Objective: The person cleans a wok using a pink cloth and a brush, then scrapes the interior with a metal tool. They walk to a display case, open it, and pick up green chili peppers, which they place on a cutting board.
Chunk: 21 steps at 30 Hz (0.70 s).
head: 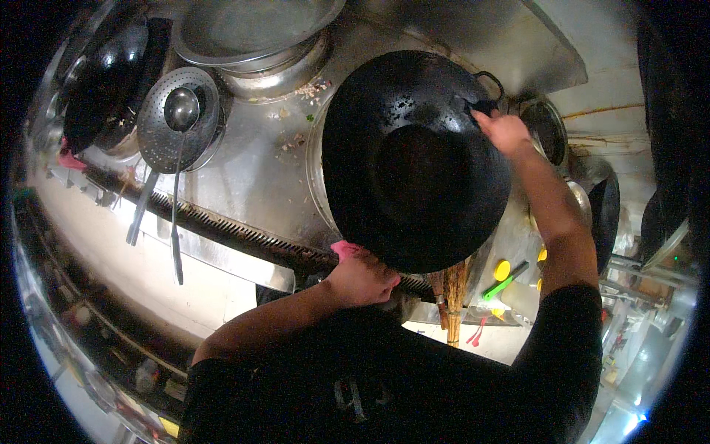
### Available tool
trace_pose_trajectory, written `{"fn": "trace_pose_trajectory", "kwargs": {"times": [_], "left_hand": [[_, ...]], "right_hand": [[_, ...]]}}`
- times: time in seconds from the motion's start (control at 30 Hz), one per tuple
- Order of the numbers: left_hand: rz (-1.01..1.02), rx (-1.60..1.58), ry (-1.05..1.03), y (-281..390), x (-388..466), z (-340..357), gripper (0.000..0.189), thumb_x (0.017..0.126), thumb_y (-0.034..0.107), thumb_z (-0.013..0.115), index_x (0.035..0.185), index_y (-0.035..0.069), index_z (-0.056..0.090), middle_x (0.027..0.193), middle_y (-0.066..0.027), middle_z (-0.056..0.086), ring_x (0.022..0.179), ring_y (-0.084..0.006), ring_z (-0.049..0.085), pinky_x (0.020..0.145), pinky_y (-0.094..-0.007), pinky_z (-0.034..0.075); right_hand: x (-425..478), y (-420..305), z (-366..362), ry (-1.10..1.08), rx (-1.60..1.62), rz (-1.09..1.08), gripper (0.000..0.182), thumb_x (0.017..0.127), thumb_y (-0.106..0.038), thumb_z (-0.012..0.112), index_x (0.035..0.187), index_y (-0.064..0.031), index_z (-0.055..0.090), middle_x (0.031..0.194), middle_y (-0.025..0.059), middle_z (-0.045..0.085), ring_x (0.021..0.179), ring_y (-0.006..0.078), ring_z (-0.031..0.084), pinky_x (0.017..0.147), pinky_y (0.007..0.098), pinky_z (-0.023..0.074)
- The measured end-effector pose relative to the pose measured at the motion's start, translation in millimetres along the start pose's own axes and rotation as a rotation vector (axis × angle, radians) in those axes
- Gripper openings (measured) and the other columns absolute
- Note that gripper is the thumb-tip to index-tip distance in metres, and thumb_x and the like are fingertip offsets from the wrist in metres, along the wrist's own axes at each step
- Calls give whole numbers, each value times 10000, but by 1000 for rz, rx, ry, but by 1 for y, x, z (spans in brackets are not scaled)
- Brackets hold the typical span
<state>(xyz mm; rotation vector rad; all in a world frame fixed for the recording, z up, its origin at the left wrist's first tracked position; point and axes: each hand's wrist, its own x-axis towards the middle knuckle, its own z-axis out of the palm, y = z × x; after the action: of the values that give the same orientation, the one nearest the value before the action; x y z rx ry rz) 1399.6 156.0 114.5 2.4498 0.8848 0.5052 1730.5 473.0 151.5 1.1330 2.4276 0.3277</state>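
A large black wok [421, 166] is before me over the steel stove top, its dark inside facing the camera. My left hand [363, 277] is closed on a pink cloth [348, 250] at the wok's near rim; the grip on the rim itself is partly hidden. At the far right side of the wok, my right hand [503, 130] holds a dark cloth or pad [481, 105] against the inner surface, close to a loop handle [491, 83]. Several wet, shiny patches show on the wok's upper inside.
Left of the wok lie a perforated skimmer [158, 133] and a steel ladle [182, 108]. A wide metal pan [255, 28] stands behind them, and another black wok [105, 83] at far left. Bamboo brushes [455, 294] and yellow lids [502, 270] are at right.
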Motion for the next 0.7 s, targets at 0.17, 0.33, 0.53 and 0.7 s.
{"fn": "trace_pose_trajectory", "kwargs": {"times": [0.17,0.33,0.53,0.7], "left_hand": [[-1,-60,-20,-3,-1,9,161,772,289,599,769,131,571,713,-67,598,729,-278,615,677,-432,487],[-17,-111,-90,-4,1,8,162,776,286,595,767,125,574,732,-68,607,729,-275,615,691,-417,486],[-28,-161,15,-4,-6,19,164,770,294,603,799,133,590,728,-64,622,717,-271,617,691,-412,485],[-11,-62,-72,-5,0,11,177,768,300,609,815,131,590,724,-58,622,713,-269,621,687,-403,486]], "right_hand": [[43,-18,-1,82,-26,-148,420,915,-224,456,1328,-301,472,907,171,607,693,361,640,584,460,519],[59,-52,-10,61,47,-191,458,893,-220,512,1338,-316,463,912,179,597,687,367,630,585,460,509],[27,6,-8,-1,-50,-50,512,881,-155,496,1366,-304,431,933,189,581,693,370,633,597,456,517],[70,-74,-38,72,-22,-245,489,896,-172,481,1356,-331,433,933,167,578,737,356,639,631,451,523]]}}
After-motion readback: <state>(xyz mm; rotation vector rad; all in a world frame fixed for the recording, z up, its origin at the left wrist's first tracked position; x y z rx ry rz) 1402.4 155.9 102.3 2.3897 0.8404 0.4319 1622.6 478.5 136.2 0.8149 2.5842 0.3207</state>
